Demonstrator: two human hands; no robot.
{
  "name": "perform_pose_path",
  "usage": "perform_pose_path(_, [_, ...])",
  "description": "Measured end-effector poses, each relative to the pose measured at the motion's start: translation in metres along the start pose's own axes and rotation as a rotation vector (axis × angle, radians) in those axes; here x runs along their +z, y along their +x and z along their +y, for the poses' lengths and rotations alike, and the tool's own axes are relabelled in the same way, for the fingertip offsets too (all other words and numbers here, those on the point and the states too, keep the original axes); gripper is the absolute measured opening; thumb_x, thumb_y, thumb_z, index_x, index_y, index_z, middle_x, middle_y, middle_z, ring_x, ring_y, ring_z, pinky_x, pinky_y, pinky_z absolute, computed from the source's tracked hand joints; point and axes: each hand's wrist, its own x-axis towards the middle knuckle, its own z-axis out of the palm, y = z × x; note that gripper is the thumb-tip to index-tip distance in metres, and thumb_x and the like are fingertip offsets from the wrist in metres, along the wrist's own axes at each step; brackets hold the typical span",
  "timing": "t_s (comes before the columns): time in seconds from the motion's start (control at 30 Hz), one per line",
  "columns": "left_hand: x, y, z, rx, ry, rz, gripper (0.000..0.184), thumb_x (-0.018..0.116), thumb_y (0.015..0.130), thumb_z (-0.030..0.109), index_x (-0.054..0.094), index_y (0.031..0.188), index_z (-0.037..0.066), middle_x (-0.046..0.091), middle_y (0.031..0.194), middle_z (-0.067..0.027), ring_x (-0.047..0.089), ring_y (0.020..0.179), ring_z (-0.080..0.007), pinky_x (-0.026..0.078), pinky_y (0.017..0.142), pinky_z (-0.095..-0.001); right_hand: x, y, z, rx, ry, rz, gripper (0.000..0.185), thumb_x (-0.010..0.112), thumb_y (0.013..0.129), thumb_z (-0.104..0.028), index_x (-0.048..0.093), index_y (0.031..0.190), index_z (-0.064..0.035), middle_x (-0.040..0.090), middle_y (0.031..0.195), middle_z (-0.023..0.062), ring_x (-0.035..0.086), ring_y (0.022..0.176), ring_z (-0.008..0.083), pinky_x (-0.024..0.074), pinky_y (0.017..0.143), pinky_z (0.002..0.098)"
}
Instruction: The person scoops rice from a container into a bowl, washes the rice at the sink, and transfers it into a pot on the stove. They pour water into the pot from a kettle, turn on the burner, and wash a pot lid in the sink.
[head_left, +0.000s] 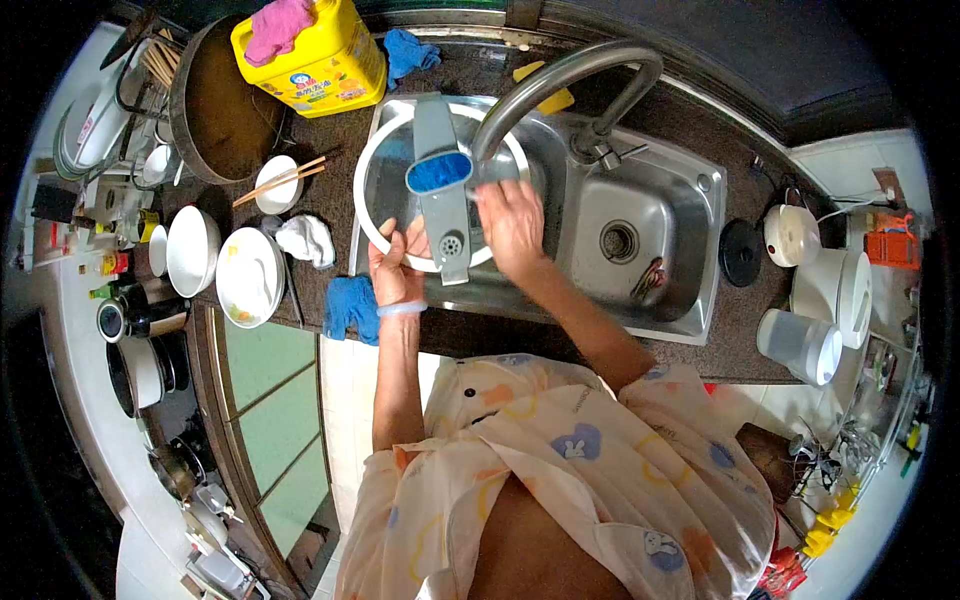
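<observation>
A round glass lid [385, 185] with a white rim and a grey strip across it is held over the left sink basin. The strip carries a blue oval inset [440, 173] and a small round vent. My left hand [395, 270] grips the lid's near left rim, thumb on top and fingers showing through the glass. My right hand [513, 220] is closed over the right rim, below the tap spout [490, 140]; its fingertips are partly hidden.
The right basin [590, 245] has a drain and small items in its corner. Left on the counter are white bowls [190, 250], chopsticks [290, 180], a blue cloth [350, 310], a wok [225, 110] and a yellow jug [340, 60]. A plastic container [795, 345] stands at right.
</observation>
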Motion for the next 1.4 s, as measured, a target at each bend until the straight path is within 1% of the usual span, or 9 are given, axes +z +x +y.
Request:
perform_pose_path(0.2, [-0.015,-0.004,-0.001,-0.086,-0.077,-0.184,0.024,0.048,0.098,0.009,0.049,0.122,0.006,0.059,0.116,-0.033,0.066,0.1,-0.0379,0.059,0.08,-0.0458,0.033,0.07,0.06,-0.039,0.101,0.055,0.015,0.063,0.077,-0.005,0.063,0.092,-0.0046,0.056,0.09,0.0161,0.053,0.087,0.0349,0.0429,0.079,0.0467])
perform_pose_path(0.43, [-0.01,0.01,-0.001,-0.035,-0.03,-0.027,0.024,0.048,0.097,0.008,0.049,0.121,0.006,0.063,0.111,-0.0294,0.067,0.097,-0.0364,0.059,0.082,-0.0461,0.006,0.005,0.027,-0.11,0.17,-0.138,0.022,0.061,0.083,-0.005,0.064,0.105,-0.0031,0.06,0.103,0.0161,0.056,0.094,0.0333,0.0468,0.084,0.0421])
perform_pose_path(0.6, [-0.008,0.013,0.0,-0.044,0.065,-0.006,0.027,0.047,0.097,0.008,0.047,0.124,0.005,0.06,0.118,-0.0293,0.066,0.1,-0.0353,0.057,0.085,-0.0457,-0.006,-0.03,0.012,-0.117,0.258,-0.104,0.019,0.06,0.081,-0.007,0.068,0.098,-0.005,0.06,0.097,0.0135,0.055,0.09,0.0324,0.0464,0.082,0.042])
perform_pose_path(0.83, [-0.016,0.013,0.002,-0.117,0.067,-0.145,0.026,0.051,0.096,0.009,0.05,0.121,0.006,0.06,0.115,-0.0315,0.067,0.097,-0.0341,0.058,0.08,-0.0445,0.028,0.037,0.085,-0.025,0.09,-0.046,0.017,0.059,0.085,-0.01,0.066,0.1,-0.0083,0.063,0.094,0.0151,0.058,0.09,0.0354,0.0482,0.077,0.0444])
perform_pose_path(0.9, [-0.019,0.015,-0.002,-0.143,-0.019,-0.164,0.023,0.046,0.098,0.006,0.051,0.12,0.007,0.062,0.112,-0.0315,0.067,0.096,-0.0378,0.06,0.076,-0.045,0.031,0.041,0.088,0.052,0.277,0.034,0.021,0.061,0.087,-0.013,0.063,0.108,-0.01,0.065,0.095,0.0155,0.061,0.086,0.0386,0.0499,0.077,0.0456])
perform_pose_path(0.97, [-0.011,0.013,-0.005,-0.146,-0.031,-0.11,0.024,0.045,0.098,0.006,0.049,0.121,0.007,0.061,0.113,-0.0315,0.067,0.097,-0.0381,0.059,0.078,-0.0458,0.009,0.023,0.061,0.3,0.327,-0.078,0.025,0.064,0.088,-0.016,0.061,0.111,-0.0085,0.067,0.096,0.0154,0.065,0.08,0.0338,0.0523,0.073,0.0417])
perform_pose_path(1.03, [-0.005,0.01,-0.008,-0.104,-0.003,-0.009,0.025,0.045,0.097,0.004,0.047,0.122,0.007,0.061,0.114,-0.0316,0.066,0.098,-0.0385,0.059,0.08,-0.0464,0.01,-0.002,0.046,0.708,0.703,-0.193,0.025,0.065,0.088,-0.018,0.06,0.109,-0.0043,0.068,0.091,0.0138,0.065,0.075,0.0242,0.0529,0.069,0.0354])
perform_pose_path(1.1, [-0.004,0.01,-0.009,-0.124,0.013,0.005,0.026,0.045,0.097,0.004,0.046,0.123,0.007,0.061,0.114,-0.0312,0.066,0.1,-0.0382,0.059,0.081,-0.0468,0.015,-0.019,0.027,0.767,1.052,-0.232,0.028,0.067,0.087,-0.02,0.06,0.107,-0.0012,0.067,0.09,0.0122,0.064,0.078,0.0166,0.0518,0.07,0.0312])
perform_pose_path(1.4, [-0.003,0.009,0.004,-0.033,0.117,-0.15,0.028,0.047,0.097,0.004,0.047,0.125,0.006,0.061,0.115,-0.0297,0.066,0.101,-0.0363,0.058,0.083,-0.0467,0.026,-0.003,0.025,0.594,0.755,-0.182,0.019,0.064,0.085,-0.01,0.061,0.101,0.0004,0.068,0.084,0.0134,0.065,0.077,0.0193,0.0515,0.071,0.033])
